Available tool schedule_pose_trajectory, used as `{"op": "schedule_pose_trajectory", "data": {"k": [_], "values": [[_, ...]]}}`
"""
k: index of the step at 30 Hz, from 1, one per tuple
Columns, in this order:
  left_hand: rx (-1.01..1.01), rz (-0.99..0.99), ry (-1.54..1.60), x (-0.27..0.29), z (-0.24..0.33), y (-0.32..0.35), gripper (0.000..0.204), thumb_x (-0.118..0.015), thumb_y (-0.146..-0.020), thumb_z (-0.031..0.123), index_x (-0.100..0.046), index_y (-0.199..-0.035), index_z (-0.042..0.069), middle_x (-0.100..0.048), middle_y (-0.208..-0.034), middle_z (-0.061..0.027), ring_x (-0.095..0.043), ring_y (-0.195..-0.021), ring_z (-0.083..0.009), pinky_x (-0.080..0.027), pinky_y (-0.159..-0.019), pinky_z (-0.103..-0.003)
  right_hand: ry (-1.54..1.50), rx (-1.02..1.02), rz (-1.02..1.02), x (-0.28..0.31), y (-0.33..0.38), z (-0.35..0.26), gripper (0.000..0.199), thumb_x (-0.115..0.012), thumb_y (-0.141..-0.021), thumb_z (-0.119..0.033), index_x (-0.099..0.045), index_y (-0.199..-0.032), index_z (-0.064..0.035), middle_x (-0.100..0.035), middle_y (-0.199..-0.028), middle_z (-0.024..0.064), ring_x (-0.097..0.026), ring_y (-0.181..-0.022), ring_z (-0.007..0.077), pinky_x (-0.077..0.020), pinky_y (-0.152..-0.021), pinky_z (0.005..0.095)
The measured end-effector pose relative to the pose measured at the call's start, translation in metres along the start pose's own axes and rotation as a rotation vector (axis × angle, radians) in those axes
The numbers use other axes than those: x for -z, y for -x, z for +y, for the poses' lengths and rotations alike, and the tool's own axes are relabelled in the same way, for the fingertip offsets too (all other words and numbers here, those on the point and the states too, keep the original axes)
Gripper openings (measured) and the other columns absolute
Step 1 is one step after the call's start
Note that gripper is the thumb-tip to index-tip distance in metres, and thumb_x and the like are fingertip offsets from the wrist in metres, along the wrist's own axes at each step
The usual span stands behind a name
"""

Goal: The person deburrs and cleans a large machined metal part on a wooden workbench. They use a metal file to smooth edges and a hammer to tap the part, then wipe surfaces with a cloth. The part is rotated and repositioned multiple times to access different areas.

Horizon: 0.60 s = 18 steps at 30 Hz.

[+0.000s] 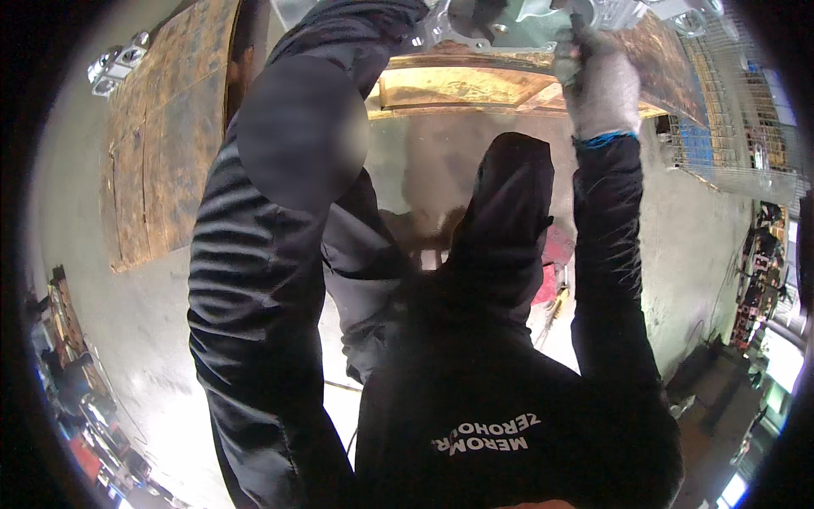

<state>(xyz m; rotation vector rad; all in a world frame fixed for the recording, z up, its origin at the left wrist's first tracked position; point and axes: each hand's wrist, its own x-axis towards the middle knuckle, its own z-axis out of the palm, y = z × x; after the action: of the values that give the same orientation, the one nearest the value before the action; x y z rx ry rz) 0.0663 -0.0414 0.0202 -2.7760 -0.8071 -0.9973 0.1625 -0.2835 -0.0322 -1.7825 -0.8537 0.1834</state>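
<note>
My right hand (600,92), in a pale glove with dark fingers and a blue cuff edge, is at the near edge of a silvery metal casting (530,27). Its fingers look curled together; what they grip, if anything, is hidden. My left arm (254,280), in a black sleeve, reaches up to the top edge on the casting's left side. Past that cuff a dark shape over the metal may be my left hand, but its fingers cannot be made out. The casting has holes and rounded bosses, and the upper edge of the picture cuts it off.
Below the casting is a wooden crate or pallet (462,87). A stained wooden board (170,144) stands at the left, with another metal casting (119,64) beyond it. Wire mesh containers (729,93) line the upper right. Something red (553,263) lies by my leg on the grey floor.
</note>
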Motion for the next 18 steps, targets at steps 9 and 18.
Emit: {"op": "schedule_pose_trajectory", "data": {"k": [9,18], "values": [[0.035,-0.097,0.058,0.012,-0.011,0.005,0.042,-0.055,-0.097,0.04,-0.081,-0.084,0.009,-0.076,-0.08,-0.0159,-0.076,-0.076,-0.0315,-0.059,-0.066,-0.047,0.353,0.104,-0.025,-0.024,-0.004,-0.017,0.022,-0.056,-0.102,-0.007,-0.062,-0.121,0.0016,-0.054,-0.078,-0.0001,-0.043,-0.061,0.0029,-0.033,-0.049,0.0189],[-0.032,0.17,-0.005,-0.007,-0.02,0.01,0.03,-0.063,-0.093,0.039,-0.074,-0.085,0.012,-0.07,-0.068,-0.0118,-0.068,-0.057,-0.0284,-0.053,-0.054,-0.044,-0.893,-0.581,0.094,-0.066,-0.002,-0.034,0.016,-0.052,-0.106,-0.02,-0.059,-0.107,-0.0057,-0.049,-0.071,-0.0009,-0.042,-0.049,0.0084,-0.0302,-0.045,0.0219]]}}
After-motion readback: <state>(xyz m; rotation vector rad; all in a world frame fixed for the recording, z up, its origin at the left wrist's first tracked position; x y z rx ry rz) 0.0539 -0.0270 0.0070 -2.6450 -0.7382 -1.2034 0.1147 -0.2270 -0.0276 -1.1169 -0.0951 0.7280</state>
